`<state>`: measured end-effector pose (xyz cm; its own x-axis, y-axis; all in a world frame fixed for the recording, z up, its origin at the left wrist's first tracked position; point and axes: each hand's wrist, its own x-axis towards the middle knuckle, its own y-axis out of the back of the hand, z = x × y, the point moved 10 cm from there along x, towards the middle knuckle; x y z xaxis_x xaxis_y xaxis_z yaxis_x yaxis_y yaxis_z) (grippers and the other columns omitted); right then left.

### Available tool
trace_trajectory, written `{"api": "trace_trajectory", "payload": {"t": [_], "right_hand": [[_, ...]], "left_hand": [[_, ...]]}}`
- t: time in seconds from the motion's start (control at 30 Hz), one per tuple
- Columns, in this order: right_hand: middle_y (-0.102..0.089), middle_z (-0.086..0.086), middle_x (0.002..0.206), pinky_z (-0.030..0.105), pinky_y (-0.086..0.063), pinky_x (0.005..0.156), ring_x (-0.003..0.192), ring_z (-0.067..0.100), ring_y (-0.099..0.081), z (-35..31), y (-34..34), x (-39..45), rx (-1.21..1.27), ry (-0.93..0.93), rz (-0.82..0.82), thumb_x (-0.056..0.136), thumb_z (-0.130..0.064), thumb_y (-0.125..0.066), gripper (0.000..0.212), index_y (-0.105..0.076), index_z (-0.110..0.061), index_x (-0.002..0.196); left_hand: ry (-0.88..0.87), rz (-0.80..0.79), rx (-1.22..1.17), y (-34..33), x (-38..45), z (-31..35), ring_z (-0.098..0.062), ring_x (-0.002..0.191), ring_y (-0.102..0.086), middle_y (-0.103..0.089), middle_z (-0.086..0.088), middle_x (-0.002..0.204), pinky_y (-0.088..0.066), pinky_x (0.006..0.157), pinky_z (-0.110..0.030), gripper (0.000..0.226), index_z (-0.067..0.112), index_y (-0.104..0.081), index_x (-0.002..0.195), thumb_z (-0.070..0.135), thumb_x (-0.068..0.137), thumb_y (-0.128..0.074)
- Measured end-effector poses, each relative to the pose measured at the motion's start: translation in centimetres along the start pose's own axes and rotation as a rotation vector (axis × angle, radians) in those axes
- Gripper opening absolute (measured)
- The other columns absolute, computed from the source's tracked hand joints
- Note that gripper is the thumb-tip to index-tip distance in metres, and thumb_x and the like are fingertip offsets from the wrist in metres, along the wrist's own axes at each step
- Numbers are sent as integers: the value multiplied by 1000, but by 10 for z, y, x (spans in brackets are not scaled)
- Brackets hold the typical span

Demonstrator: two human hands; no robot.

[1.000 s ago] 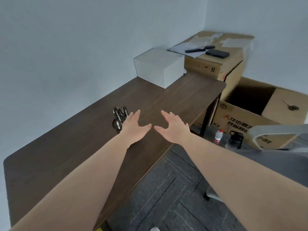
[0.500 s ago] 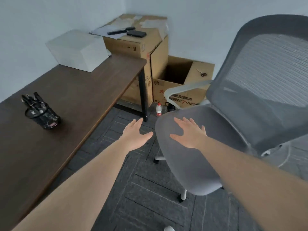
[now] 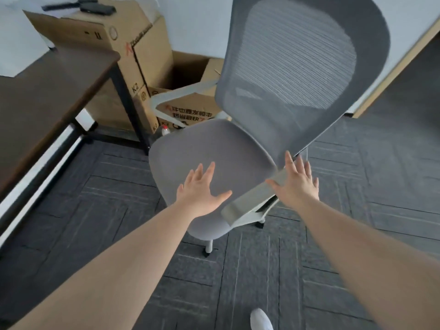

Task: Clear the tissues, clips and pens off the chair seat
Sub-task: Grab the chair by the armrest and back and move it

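Both hands are out in front, palms down, fingers spread wide and holding nothing. The left hand [image 3: 201, 191] hovers over the front part of the grey padded chair seat [image 3: 204, 148]; can't tell if it's touching the fabric or just above it. The right hand [image 3: 297, 181] is over the pale grey armrest [image 3: 252, 201] on the near side of the chair, thumb lying across the top of it, its released fingers [image 3: 289, 160] pointing toward the grey mesh backrest [image 3: 300, 67].

The seat itself looks bare, just plain grey fabric, with no tissues, clips or pens visible on it.

Off to the left is the dark brown wooden surface [image 3: 42, 91] with black legs. Behind it sits a tall closed cardboard box [image 3: 100, 36] with a couple of black flat things on top, and next to that an open cardboard box with red print [image 3: 190, 108] against the white wall. A small bottle with a red cap [image 3: 166, 130] stands on the floor just behind the seat. Grey carpet tiles [image 3: 238, 282] everywhere, and the toe of a white shoe [image 3: 261, 320] pokes in at the bottom edge.
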<state>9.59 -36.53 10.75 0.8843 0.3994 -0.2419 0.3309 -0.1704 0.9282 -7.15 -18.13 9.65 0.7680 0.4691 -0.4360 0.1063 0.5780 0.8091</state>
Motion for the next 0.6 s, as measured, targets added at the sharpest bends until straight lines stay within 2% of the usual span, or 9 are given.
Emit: {"api": "trace_trajectory", "payload": {"t": [0.13, 0.23, 0.3, 0.4, 0.5, 0.6], "right_hand": [[10, -1, 162, 52, -8, 120, 149, 21, 8, 50, 7, 33, 90, -52, -15, 85, -54, -58, 99, 15, -35, 149], [8, -1, 162, 49, -11, 121, 149, 19, 7, 70, 11, 60, 239, -43, -12, 82, -54, -63, 106, 13, -27, 151], [6, -2, 162, 43, -12, 122, 149, 16, 5, 74, 15, 78, 362, -23, -14, 80, -54, -66, 111, 12, -22, 151], [0, -5, 162, 41, -24, 117, 149, 15, -5, 77, 24, 102, 496, -32, 11, 76, -51, -72, 114, 8, -23, 152], [-20, -5, 159, 43, -35, 112, 143, 18, -27, 75, 40, 123, 600, -19, 83, 73, -47, -76, 110, -2, -26, 151], [-50, -5, 138, 35, -45, 95, 120, 20, -53, 77, 49, 135, 771, -64, 131, 76, -36, -76, 93, -16, -28, 147]], "left_hand": [[15, 17, 50, -16, 22, 47, -26, 149, 4, 10, 1, 162, -11, 117, -52, 97, 38, 13, 148, 76, 78, -44], [10, -6, 64, -36, 39, 80, -26, 149, 5, 10, 1, 162, -13, 117, -52, 104, 37, 13, 148, 79, 73, -47], [0, -37, 32, -56, 48, 99, -26, 149, 6, 11, 2, 162, -15, 117, -51, 108, 37, 12, 149, 75, 72, -53], [17, -44, -46, -83, 57, 112, -27, 149, 5, 10, -1, 162, -17, 118, -49, 106, 35, 7, 150, 63, 75, -64], [59, -78, -34, -100, 63, 109, -27, 148, -9, -1, -1, 162, -23, 114, -49, 92, 36, 3, 150, 52, 84, -59], [66, -114, 92, -107, 64, 101, -28, 137, -36, -29, -2, 155, -34, 106, -48, 74, 40, -2, 149, 46, 92, -49]]}}
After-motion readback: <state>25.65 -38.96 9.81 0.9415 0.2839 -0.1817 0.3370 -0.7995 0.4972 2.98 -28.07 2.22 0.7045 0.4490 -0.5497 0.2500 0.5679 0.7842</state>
